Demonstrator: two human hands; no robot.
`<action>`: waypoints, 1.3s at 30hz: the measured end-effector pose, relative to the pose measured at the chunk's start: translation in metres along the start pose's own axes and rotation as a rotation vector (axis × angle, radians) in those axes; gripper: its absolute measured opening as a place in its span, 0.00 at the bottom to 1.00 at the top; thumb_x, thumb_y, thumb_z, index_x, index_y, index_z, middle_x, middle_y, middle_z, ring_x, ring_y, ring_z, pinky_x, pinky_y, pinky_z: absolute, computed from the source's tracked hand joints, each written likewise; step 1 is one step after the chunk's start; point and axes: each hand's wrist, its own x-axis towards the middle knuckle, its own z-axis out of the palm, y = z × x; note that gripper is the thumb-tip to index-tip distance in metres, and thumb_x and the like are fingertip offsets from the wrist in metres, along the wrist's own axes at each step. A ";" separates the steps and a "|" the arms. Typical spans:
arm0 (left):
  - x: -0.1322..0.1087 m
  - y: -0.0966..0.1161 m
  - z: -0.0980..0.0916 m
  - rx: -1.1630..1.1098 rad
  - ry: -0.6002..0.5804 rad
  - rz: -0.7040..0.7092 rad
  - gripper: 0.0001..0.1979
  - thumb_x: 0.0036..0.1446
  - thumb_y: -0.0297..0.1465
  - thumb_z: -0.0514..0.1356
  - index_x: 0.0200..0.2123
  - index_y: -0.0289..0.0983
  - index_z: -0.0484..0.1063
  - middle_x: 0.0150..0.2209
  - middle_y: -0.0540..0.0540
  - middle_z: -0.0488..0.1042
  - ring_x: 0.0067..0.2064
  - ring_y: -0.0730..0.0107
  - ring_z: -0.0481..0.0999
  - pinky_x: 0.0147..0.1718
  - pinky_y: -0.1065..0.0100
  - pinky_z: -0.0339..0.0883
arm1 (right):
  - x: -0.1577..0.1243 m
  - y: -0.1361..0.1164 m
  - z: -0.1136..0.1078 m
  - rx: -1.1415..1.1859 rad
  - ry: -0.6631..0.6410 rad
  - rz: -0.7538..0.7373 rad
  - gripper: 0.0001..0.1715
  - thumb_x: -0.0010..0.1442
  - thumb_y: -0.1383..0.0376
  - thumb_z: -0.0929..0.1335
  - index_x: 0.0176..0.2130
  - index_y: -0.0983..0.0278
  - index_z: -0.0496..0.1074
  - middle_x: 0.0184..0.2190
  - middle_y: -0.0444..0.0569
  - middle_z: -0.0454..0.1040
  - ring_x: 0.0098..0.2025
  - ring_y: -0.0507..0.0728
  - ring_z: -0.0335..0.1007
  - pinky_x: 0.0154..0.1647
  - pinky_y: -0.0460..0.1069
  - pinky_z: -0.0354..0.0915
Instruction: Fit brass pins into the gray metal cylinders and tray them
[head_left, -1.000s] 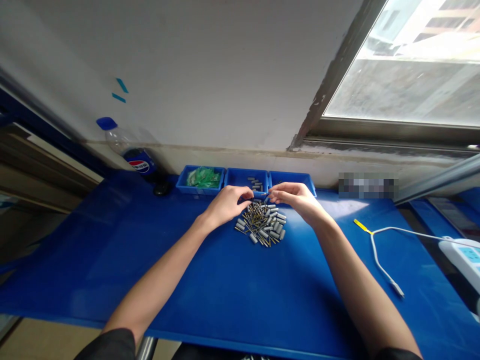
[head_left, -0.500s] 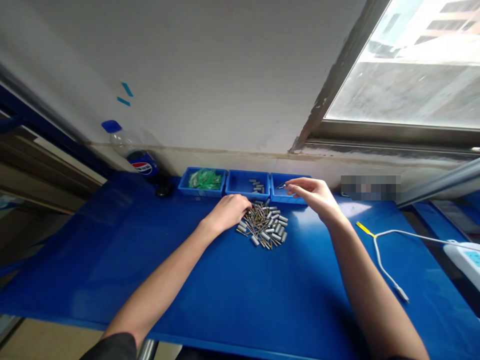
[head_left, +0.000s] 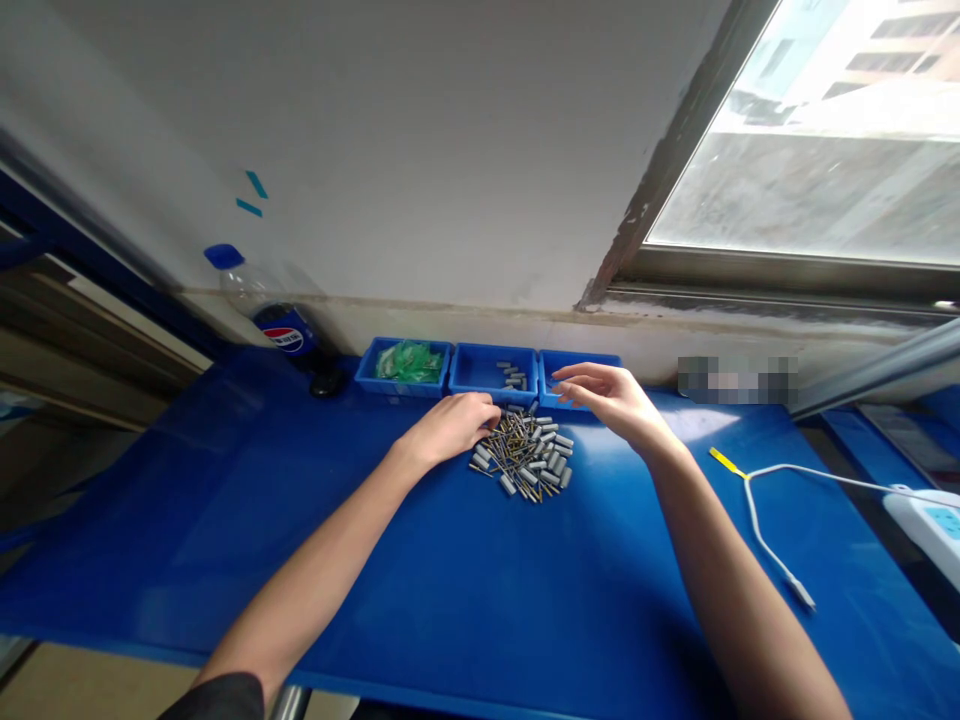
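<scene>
A pile of small metal parts, grey cylinders and thin brass-toned pins (head_left: pixel 525 455), lies on the blue table. At its left edge is my left hand (head_left: pixel 452 428), fingers curled and pinched together; whatever they hold is hidden. My right hand (head_left: pixel 606 402) hovers over the front of the right blue bin (head_left: pixel 592 360), its fingers apart, with nothing visible in them. Several grey cylinders (head_left: pixel 513 377) rest in the middle blue bin (head_left: pixel 471 385). The left blue bin (head_left: pixel 365 372) contains a crumpled green plastic bag (head_left: pixel 411 362).
A cola bottle (head_left: pixel 281 325) stands at the back left against the wall. To the right, a white cable (head_left: pixel 757 510) with a yellow tag (head_left: pixel 726 461) crosses the table toward a white power strip (head_left: pixel 926 515). A window frame (head_left: pixel 750 265) is above the back right.
The small shiny pin-like piece at my right fingertips no longer shows there. That hand has shifted slightly left and its fingers have parted. My left hand stays at the pile.
</scene>
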 end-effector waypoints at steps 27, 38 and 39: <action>-0.002 0.009 -0.025 -0.644 0.279 -0.076 0.05 0.59 0.31 0.66 0.37 0.35 0.78 0.37 0.46 0.84 0.38 0.66 0.84 0.43 0.67 0.79 | -0.003 0.004 0.029 0.010 -0.258 0.025 0.19 0.58 0.59 0.75 0.48 0.61 0.80 0.38 0.50 0.85 0.42 0.62 0.82 0.45 0.54 0.74; 0.004 0.011 -0.008 -0.851 0.248 -0.136 0.07 0.54 0.30 0.69 0.35 0.34 0.77 0.36 0.43 0.85 0.39 0.64 0.86 0.43 0.66 0.80 | -0.002 0.011 0.051 0.324 -0.208 0.101 0.23 0.53 0.53 0.78 0.42 0.65 0.78 0.32 0.49 0.82 0.34 0.55 0.78 0.42 0.51 0.71; 0.004 0.009 -0.007 -0.801 0.233 -0.129 0.06 0.54 0.29 0.69 0.35 0.34 0.77 0.36 0.44 0.84 0.38 0.64 0.86 0.42 0.67 0.79 | -0.001 0.013 0.051 0.305 -0.181 0.092 0.22 0.53 0.53 0.78 0.42 0.65 0.78 0.31 0.48 0.82 0.33 0.55 0.77 0.41 0.51 0.71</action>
